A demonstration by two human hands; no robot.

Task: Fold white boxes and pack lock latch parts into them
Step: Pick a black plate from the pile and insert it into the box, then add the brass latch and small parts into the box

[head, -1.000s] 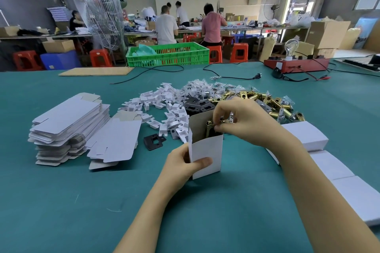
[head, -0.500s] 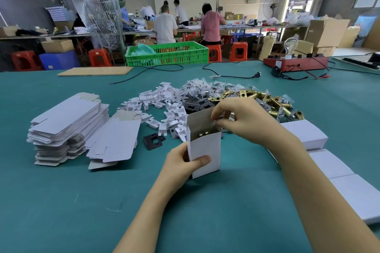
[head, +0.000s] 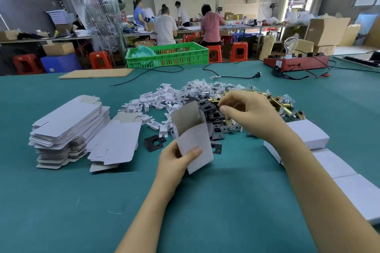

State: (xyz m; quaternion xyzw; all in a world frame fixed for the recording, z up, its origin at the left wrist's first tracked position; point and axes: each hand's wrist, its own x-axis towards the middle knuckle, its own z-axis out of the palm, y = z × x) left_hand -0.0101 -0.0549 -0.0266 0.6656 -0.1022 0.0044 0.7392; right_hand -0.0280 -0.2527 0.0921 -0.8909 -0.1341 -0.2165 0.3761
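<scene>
Gripping a white box (head: 195, 146) near the middle of the green tabletop (head: 61, 201), the left hand (head: 174, 162) has its thumb pressed on the box's front panel and its fingers curled behind. The box stands open-topped and tilted, its grey inner flap raised toward the far edge. Whether anything lies inside cannot be told.

The right hand (head: 250, 113) hovers just beyond the box, over the parts heap, thumb and forefinger drawn together; whether they pinch a part cannot be told.

Lock latch parts lie past the box toward the far edge: black plates (head: 211, 113) directly behind it, brass latch bodies (head: 285, 107) to the right, small clear bags (head: 201, 88) farther back, and white plastic pieces (head: 156, 100) to the left. One black plate (head: 155, 142) lies alone, just left of the box.

Flat box blanks (head: 67, 125) are stacked toward the left edge, with a lower stack (head: 115, 144) touching it on the right. Closed white boxes (head: 308, 135) run in a row along the right edge, beside the right forearm.

A green crate (head: 168, 55) sits at the far edge.
</scene>
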